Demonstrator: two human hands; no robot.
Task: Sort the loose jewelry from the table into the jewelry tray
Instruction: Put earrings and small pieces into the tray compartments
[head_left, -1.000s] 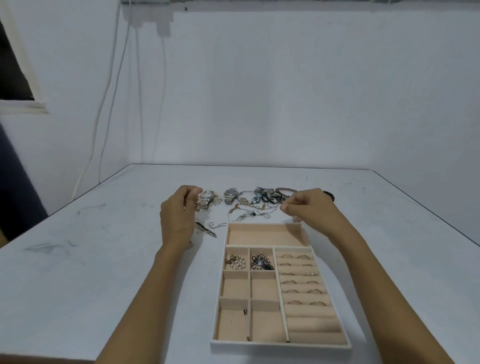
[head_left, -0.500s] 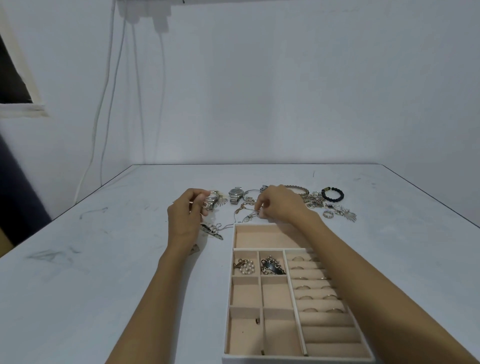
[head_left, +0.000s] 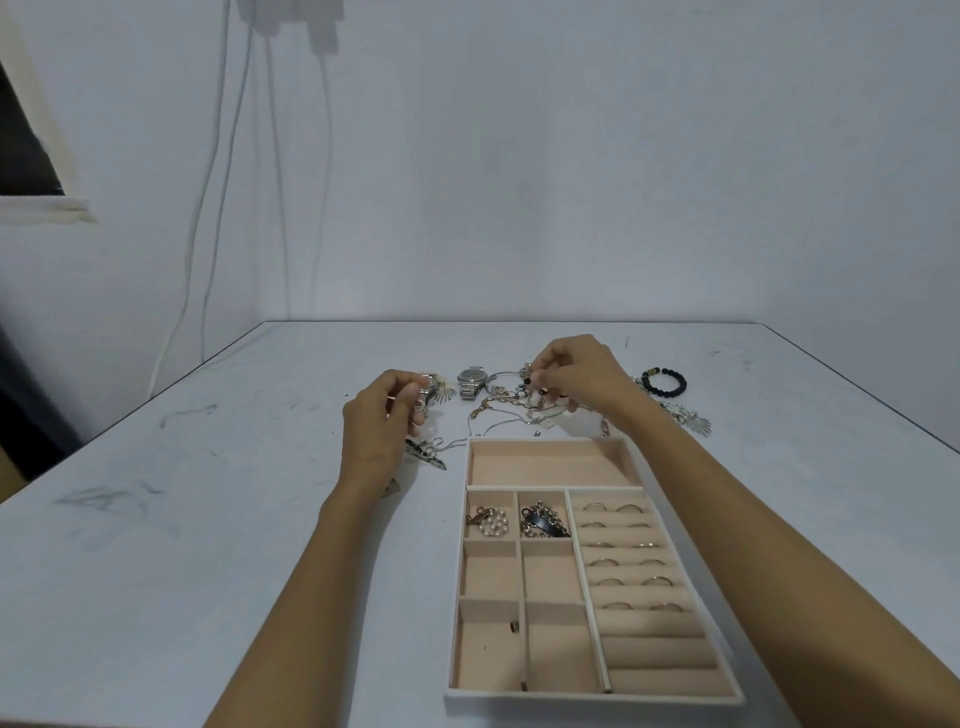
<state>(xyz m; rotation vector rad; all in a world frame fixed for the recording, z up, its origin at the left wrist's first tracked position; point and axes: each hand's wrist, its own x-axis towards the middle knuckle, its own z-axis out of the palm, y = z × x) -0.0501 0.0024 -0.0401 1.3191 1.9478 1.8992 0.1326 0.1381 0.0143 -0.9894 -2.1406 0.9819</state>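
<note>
The left hand (head_left: 382, 421) is over the table (head_left: 234, 545) with its fingers curled and thumb against forefinger, pinching a thin piece (head_left: 393, 397) too small to identify. The right hand (head_left: 582, 382) reaches a little farther out. Its fingertips are gathered in a pinch on a beaded piece (head_left: 535, 385) with dark beads, just above the pile (head_left: 511, 408) of loose chains. Between the hands lie a watch (head_left: 471, 383) and a bangle (head_left: 501, 382), the bangle just beside the right fingertips. A second watch (head_left: 432, 388) sits right behind the left fingers, partly hidden by them. On the thumb side of the left hand, slightly nearer the person, a leaf-shaped piece (head_left: 427, 453) lies flat on the table. Past the right wrist, on its outer side, are a black bracelet (head_left: 665, 383) and a fan earring (head_left: 693, 420), near each other but apart. The tray (head_left: 592, 699) lies nearer the person than both hands, between the two forearms and closer to the right one, its far wall just short of the pile. In it, the two small cells closest to the hands hold a pearl cluster (head_left: 491, 520) and a chain (head_left: 543, 522) with a dark part. Rings (head_left: 626, 562) stand in the rolls on the right-arm side, and a tiny gold bit (head_left: 514, 627) sits in a cell nearer the person.
</note>
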